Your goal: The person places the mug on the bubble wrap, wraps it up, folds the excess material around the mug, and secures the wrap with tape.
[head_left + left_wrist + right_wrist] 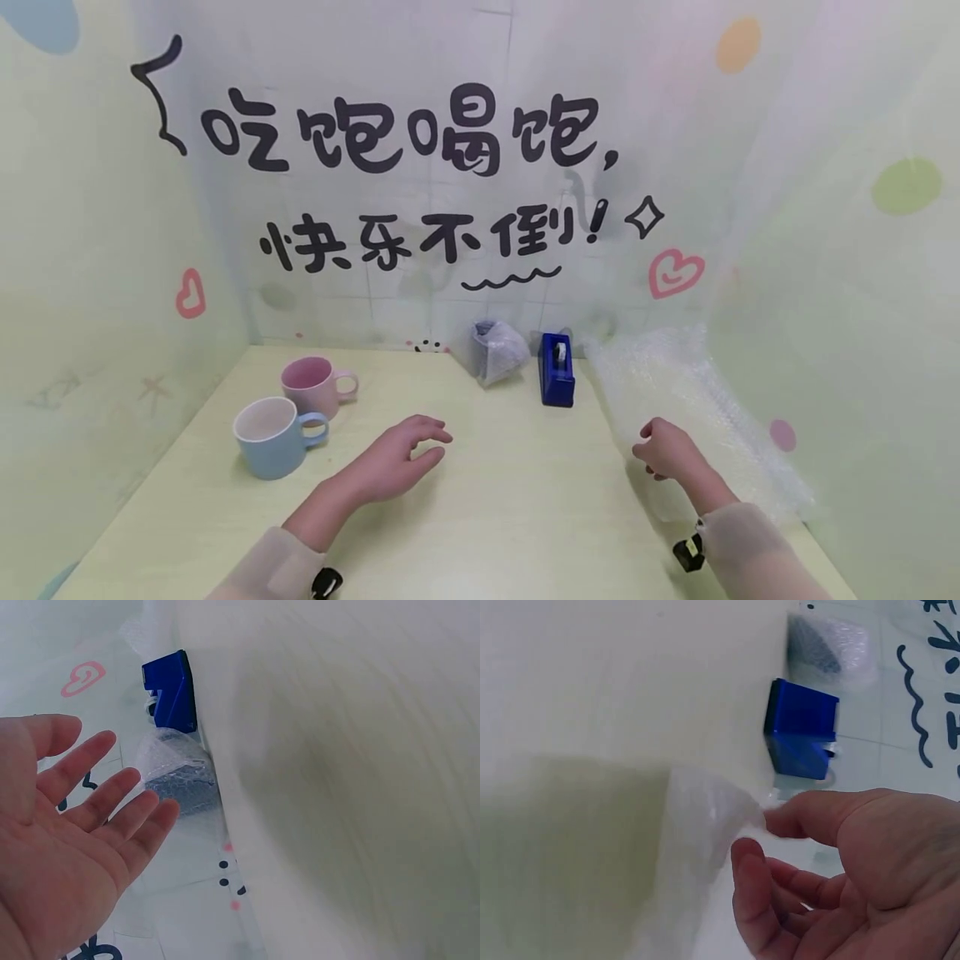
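Observation:
My right hand pinches the near left edge of a clear bubble wrap sheet between thumb and forefinger. Seen from the right wrist, a raised corner of the bubble wrap runs up to the thumb tip. My left hand hovers over the table middle, holding nothing; its fingers are spread and slightly bent in the left wrist view. Left of it stand a blue mug and, just behind, a pink mug, both upright with handles to the right.
By the back wall stands a blue tape dispenser. Left of it sits a bundle wrapped in bubble wrap; its content is hard to make out. Printed walls enclose the pale table at the back and both sides.

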`<state>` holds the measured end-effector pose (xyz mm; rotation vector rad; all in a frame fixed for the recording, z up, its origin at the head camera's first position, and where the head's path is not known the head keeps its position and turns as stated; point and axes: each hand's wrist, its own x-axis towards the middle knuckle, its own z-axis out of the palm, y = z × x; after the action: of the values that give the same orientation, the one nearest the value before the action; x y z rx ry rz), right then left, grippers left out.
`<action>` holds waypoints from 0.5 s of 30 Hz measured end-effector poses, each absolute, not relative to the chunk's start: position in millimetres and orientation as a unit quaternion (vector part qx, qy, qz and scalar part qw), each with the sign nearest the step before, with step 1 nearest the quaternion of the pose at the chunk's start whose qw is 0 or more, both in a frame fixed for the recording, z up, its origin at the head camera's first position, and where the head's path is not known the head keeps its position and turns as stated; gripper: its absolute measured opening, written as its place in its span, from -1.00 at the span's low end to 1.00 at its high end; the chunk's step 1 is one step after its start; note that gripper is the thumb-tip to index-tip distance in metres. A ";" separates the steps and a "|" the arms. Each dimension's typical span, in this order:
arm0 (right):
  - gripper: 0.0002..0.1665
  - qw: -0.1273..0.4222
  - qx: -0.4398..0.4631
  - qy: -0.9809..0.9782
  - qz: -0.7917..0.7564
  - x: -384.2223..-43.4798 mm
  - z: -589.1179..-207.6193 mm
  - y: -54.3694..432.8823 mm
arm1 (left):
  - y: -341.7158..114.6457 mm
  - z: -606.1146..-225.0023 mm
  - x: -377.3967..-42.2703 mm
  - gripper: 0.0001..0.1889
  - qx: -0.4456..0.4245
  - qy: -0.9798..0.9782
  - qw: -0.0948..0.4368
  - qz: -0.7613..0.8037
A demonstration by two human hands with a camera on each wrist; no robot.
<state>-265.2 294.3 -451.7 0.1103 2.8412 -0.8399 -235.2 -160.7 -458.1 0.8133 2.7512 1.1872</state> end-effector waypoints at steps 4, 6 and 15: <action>-0.49 0.070 0.035 0.950 -0.302 -264.7 -461.2 299.3 | -160.9 -463.8 -232.8 -0.69 0.262 0.882 0.024 0.392; -0.39 0.047 0.034 0.952 -0.300 -264.2 -462.2 303.5 | -161.0 -465.4 -232.7 -0.69 0.262 0.881 0.025 0.393; -0.31 -0.124 -0.010 0.961 -0.246 -245.9 -427.4 298.7 | -167.4 -462.0 -236.0 -0.71 0.255 0.880 0.003 0.401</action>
<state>-245.9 298.7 -427.4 -0.0328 3.2847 -0.8422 -236.0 -167.4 -462.0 0.8011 2.7587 1.2567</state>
